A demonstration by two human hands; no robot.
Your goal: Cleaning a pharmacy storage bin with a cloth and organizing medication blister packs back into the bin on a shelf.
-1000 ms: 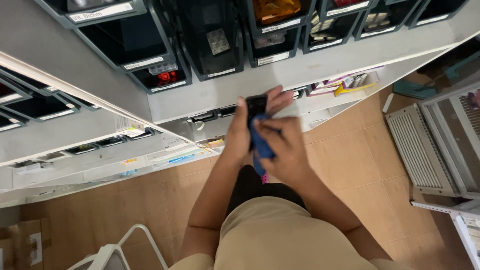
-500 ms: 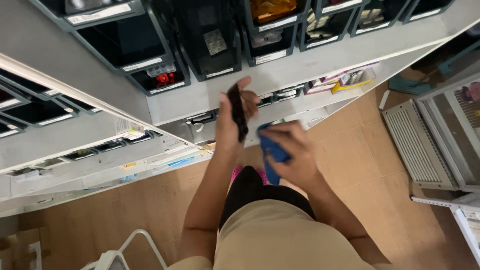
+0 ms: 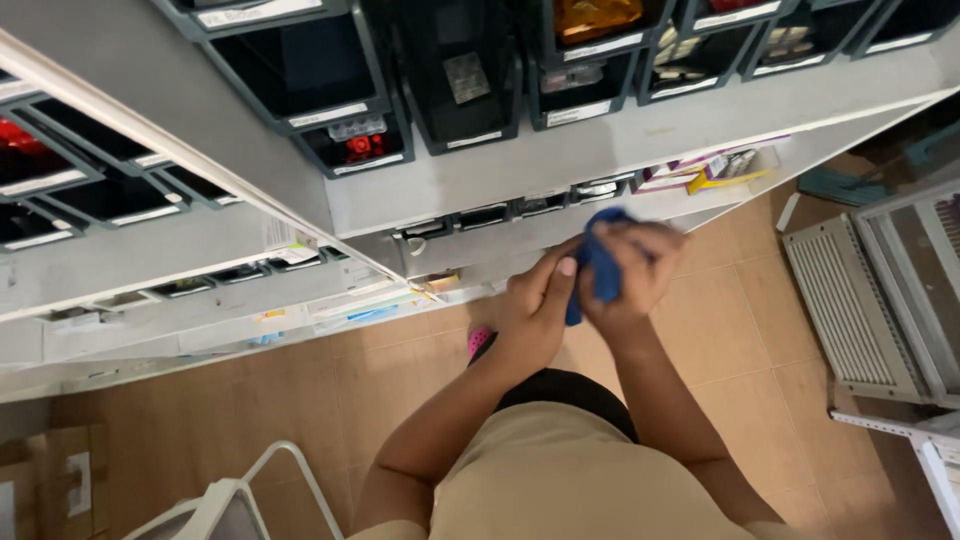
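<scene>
Fingers of the left hand point(image 3: 535, 310) curl toward the middle of the frame, closing against the lower end of a blue cloth point(image 3: 598, 272); whether anything else sits inside that grip cannot be told. Just right of it, the right hand point(image 3: 632, 275) clamps around the cloth's upper part, bunching it. Both hands meet at frame centre, in front of the grey shelf edge point(image 3: 560, 165), with dark storage bins point(image 3: 470, 75) across the top. By the look of it, the step in hand is working the cloth between both palms, so any next move calls for a firm hold at both ends
</scene>
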